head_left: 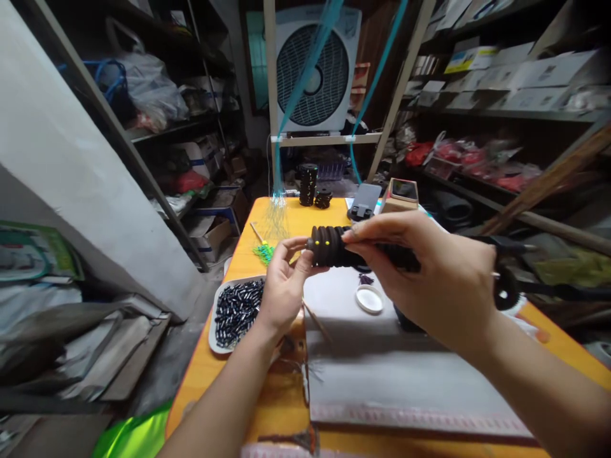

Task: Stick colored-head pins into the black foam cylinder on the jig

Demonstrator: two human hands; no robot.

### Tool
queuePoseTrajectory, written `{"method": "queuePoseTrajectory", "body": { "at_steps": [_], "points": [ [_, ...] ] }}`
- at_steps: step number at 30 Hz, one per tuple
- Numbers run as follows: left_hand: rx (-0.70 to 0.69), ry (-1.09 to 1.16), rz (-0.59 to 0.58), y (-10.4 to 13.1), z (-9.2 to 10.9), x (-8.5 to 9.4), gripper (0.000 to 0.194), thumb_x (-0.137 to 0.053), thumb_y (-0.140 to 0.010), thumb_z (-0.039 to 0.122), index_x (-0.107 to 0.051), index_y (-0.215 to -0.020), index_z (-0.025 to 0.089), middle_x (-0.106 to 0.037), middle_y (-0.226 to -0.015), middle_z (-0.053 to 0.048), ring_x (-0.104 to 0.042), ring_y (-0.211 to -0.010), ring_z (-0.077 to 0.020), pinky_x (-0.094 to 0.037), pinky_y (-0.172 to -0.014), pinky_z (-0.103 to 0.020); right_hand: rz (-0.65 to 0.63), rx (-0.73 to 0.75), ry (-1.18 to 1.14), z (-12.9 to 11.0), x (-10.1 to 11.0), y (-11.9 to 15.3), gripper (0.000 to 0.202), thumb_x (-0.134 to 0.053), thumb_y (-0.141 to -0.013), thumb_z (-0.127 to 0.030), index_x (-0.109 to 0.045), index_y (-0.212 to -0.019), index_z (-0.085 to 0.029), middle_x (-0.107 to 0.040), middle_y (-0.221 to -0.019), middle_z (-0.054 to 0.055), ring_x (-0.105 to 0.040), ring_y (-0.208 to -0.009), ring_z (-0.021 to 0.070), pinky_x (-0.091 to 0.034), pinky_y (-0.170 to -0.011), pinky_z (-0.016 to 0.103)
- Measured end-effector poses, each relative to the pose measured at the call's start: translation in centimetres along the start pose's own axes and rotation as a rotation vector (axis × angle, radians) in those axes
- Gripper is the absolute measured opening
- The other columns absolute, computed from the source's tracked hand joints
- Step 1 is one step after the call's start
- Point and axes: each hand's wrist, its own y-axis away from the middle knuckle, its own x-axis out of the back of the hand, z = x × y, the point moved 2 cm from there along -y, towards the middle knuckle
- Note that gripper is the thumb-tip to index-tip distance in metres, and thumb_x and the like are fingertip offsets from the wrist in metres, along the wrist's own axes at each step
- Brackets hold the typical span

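Below the roller (329,247), at the near side of the bench (193,381): thin brown scrap (305,439). Bright green cloth (136,432) further left of the roller, past the bench edge. White sheet (382,375) spread on the bench beneath the roller, pinkish marks along its near edge.

Left of the roller and nearer: white tray (211,331) heaped with short, dark, shiny tubes (236,312). Thin stick (316,318) just below the roller's left end; white dish (370,299) below its middle, dark tuft (366,280) beside the dish.

Roller: black, ribbed, two yellow dots showing, held above the bench roughly level. Left hand (286,280) gripping its left end, thumb and fingers about the tip. Right hand (424,273) at the roller's ribs, thumb and forefinger pinched together; cannot tell whether a small piece sits between them. Roller's right part hidden behind that hand. Black wheel (508,292) right of the roller, partly covered.

Beyond the roller, left: green bristly bundle (265,253) by a light rod (256,233). Further, behind the roller: tall stack of black discs (308,184), shorter stack (323,198) just beside it. Behind and right of the roller: grey stand (366,200), then a carton (400,196).

Farthest, above the roller: box fan (314,73), teal strands (305,60) hanging before it.
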Motion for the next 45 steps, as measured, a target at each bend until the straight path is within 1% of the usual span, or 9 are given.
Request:
{"method": "queuePoseTrajectory", "body": {
  "at_steps": [4, 20, 26, 29, 32, 33, 36, 41, 45],
  "points": [
    [-0.001, 0.002, -0.016, 0.0, 0.0, 0.0, 0.026, -0.068, -0.086, 0.036, -0.058, -0.103, 0.019, -0.062, -0.108, -0.005, -0.065, -0.090, -0.0158, -0.062, -0.074, -0.029, 0.018, 0.027, 0.014, 0.2, -1.4, -0.6, 0.012, -0.068, -0.088, -0.012, -0.060, -0.093, -0.021, -0.075, -0.083, -0.002, -0.072, -0.071, 0.0145, -0.054, -0.062, 0.023],
    [-0.025, 0.022, -0.013, 0.1, 0.0, 0.0, 0.026, -0.068, -0.086, 0.036, -0.058, -0.103, 0.019, -0.062, -0.107, -0.005, -0.066, -0.088, -0.0139, -0.063, -0.073, -0.027, 0.046, 0.167, 0.073, -0.4, -1.7, -0.2, 0.014, -0.060, -0.091, -0.007, -0.057, -0.083, -0.019, -0.072, -0.071, -0.001, -0.068, -0.062, 0.0124, -0.047, -0.056, 0.023],
    [-0.024, 0.009, -0.009, -0.1, -0.2, 0.2, 0.028, -0.070, -0.085, 0.038, -0.059, -0.103, 0.019, -0.062, -0.105, -0.004, -0.065, -0.089, -0.0131, -0.063, -0.075, -0.026, -0.011, 0.185, 0.005, -0.3, -1.9, -0.2, 0.015, -0.058, -0.091, -0.005, -0.059, -0.085, -0.018, -0.076, -0.080, 0.001, -0.072, -0.073, 0.0148, -0.053, -0.067, 0.025],
    [-0.030, 0.004, -0.015, -0.2, -0.3, 0.2, 0.030, -0.071, -0.083, 0.039, -0.059, -0.102, 0.019, -0.061, -0.104, -0.004, -0.066, -0.089, -0.0135, -0.063, -0.073, -0.026, -0.066, 0.143, -0.023, 0.1, -0.3, 0.1, 0.012, -0.062, -0.090, -0.009, -0.063, -0.101, -0.016, -0.076, -0.095, 0.003, -0.072, -0.085, 0.0138, -0.054, -0.078, 0.022],
    [-0.035, 0.006, -0.021, -0.2, -0.3, 0.1, 0.030, -0.071, -0.084, 0.039, -0.059, -0.102, 0.019, -0.061, -0.104, -0.004, -0.066, -0.086, -0.0126, -0.064, -0.073, -0.026, -0.153, 0.069, -0.052, 1.4, 2.4, 2.3, 0.029, -0.061, -0.091, -0.010, -0.061, -0.119, -0.016, -0.070, -0.118, 0.006, -0.066, -0.108, 0.0169, -0.049, -0.098, 0.027],
    [-0.036, 0.008, -0.020, -0.1, -0.2, 0.1, 0.029, -0.071, -0.084, 0.038, -0.059, -0.102, 0.019, -0.061, -0.104, -0.003, -0.066, -0.085, -0.0124, -0.064, -0.073, -0.026, -0.199, -0.003, -0.090, 2.2, 3.2, 3.7, 0.024, -0.061, -0.091, -0.012, -0.064, -0.113, -0.020, -0.069, -0.115, 0.004, -0.066, -0.105, 0.0164, -0.049, -0.097, 0.028],
    [-0.038, 0.016, -0.011, 0.0, -0.2, 0.1, 0.028, -0.071, -0.084, 0.038, -0.060, -0.102, 0.019, -0.062, -0.105, -0.004, -0.066, -0.087, -0.0125, -0.064, -0.073, -0.026, -0.433, -0.088, -0.042, 4.8, 4.7, 9.3, 0.012, -0.056, -0.094, -0.020, -0.068, -0.092, -0.022, -0.070, -0.088, 0.001, -0.067, -0.069, 0.0123, -0.052, -0.058, 0.023],
    [-0.042, 0.017, 0.002, -0.1, -0.3, 0.1, 0.027, -0.071, -0.084, 0.036, -0.060, -0.102, 0.020, -0.063, -0.103, -0.003, -0.066, -0.086, -0.0125, -0.064, -0.073, -0.025, -0.542, -0.226, 0.071, 8.5, 3.7, 17.8, 0.023, -0.056, -0.096, -0.033, -0.067, -0.085, -0.016, -0.068, -0.074, 0.001, -0.065, -0.063, 0.0129, -0.052, -0.057, 0.026],
    [-0.049, 0.008, 0.004, -0.1, -0.4, 0.1, 0.024, -0.070, -0.085, 0.036, -0.061, -0.102, 0.021, -0.063, -0.099, -0.001, -0.066, -0.085, -0.0110, -0.063, -0.072, -0.022, -0.492, -0.310, 0.126, 8.7, 2.4, 20.1, 0.026, -0.056, -0.097, -0.037, -0.065, -0.087, -0.015, -0.066, -0.075, -0.001, -0.062, -0.063, 0.0104, -0.053, -0.059, 0.025]
  ]
}}
